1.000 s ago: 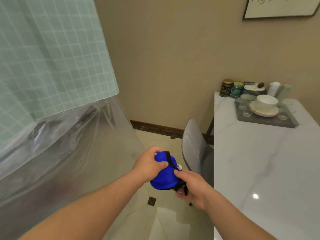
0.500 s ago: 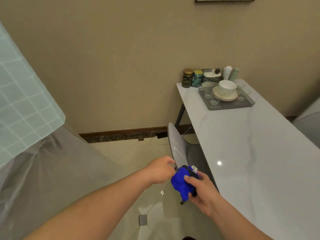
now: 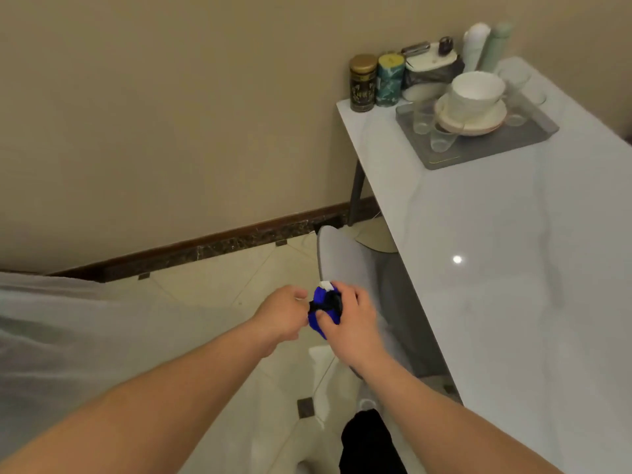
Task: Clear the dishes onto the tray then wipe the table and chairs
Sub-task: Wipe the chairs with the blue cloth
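A person's right hand (image 3: 345, 316) and left hand (image 3: 282, 311), fingers curled, grip a bunched blue cleaning cloth (image 3: 323, 311) above the grey chair back (image 3: 337, 260); the white marble tabletop (image 3: 506, 254) (dishes already stacked on its grey tray (image 3: 478, 150)) lies right, nearer the right hand.

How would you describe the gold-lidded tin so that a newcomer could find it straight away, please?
Look at the far end of the white table, by the wall. Left of the grey tray stand two tins: the dark tin is at the corner, and it alone has a gold lid; the neighbouring green tin doesn't.
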The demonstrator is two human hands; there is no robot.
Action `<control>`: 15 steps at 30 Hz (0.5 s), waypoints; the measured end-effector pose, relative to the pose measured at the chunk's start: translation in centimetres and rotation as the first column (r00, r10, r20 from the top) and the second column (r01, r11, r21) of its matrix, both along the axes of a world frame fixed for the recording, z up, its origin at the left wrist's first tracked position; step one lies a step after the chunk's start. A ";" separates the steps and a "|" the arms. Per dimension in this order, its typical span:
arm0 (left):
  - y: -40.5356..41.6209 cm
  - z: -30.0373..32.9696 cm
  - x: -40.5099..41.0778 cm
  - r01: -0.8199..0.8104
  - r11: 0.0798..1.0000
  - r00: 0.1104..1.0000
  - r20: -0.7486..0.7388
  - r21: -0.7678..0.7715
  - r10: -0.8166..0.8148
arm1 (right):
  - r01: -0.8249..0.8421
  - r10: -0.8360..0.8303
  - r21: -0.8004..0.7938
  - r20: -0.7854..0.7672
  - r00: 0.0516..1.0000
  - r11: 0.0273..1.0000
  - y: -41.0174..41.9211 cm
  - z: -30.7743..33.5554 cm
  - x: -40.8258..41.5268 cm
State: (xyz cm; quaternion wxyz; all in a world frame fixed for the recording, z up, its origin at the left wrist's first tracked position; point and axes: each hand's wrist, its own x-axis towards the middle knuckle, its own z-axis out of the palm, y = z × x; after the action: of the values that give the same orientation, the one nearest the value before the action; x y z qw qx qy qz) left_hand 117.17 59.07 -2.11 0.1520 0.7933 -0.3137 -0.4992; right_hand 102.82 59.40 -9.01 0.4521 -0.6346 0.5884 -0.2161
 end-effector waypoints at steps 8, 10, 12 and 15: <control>-5.9 -3.1 -1.6 -0.021 0.992 0.998 0.067 0.121 0.013 | 0.162 -0.162 0.014 0.070 0.984 0.987 -3.6 -5.2 -0.3; -6.5 -3.1 -2.0 -0.041 0.990 0.999 0.033 0.131 0.037 | 0.286 -0.291 0.204 -0.007 0.957 0.936 -4.5 -7.4 -2.1; -7.2 -3.3 -2.1 -0.019 0.989 0.999 0.031 0.146 0.015 | 0.367 -0.328 0.404 -0.166 0.930 0.838 -5.3 -9.5 -4.7; -8.5 -3.8 -2.4 0.009 0.987 0.998 0.066 0.161 -0.020 | 0.316 -0.296 0.406 -0.112 0.949 0.857 -5.2 -9.1 -4.8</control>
State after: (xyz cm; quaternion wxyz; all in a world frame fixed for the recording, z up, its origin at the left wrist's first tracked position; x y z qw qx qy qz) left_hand 114.78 50.59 -5.92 0.0734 0.8172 -0.2831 -0.4967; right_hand 98.03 54.21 -18.12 0.5241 -0.4258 0.7243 -0.1392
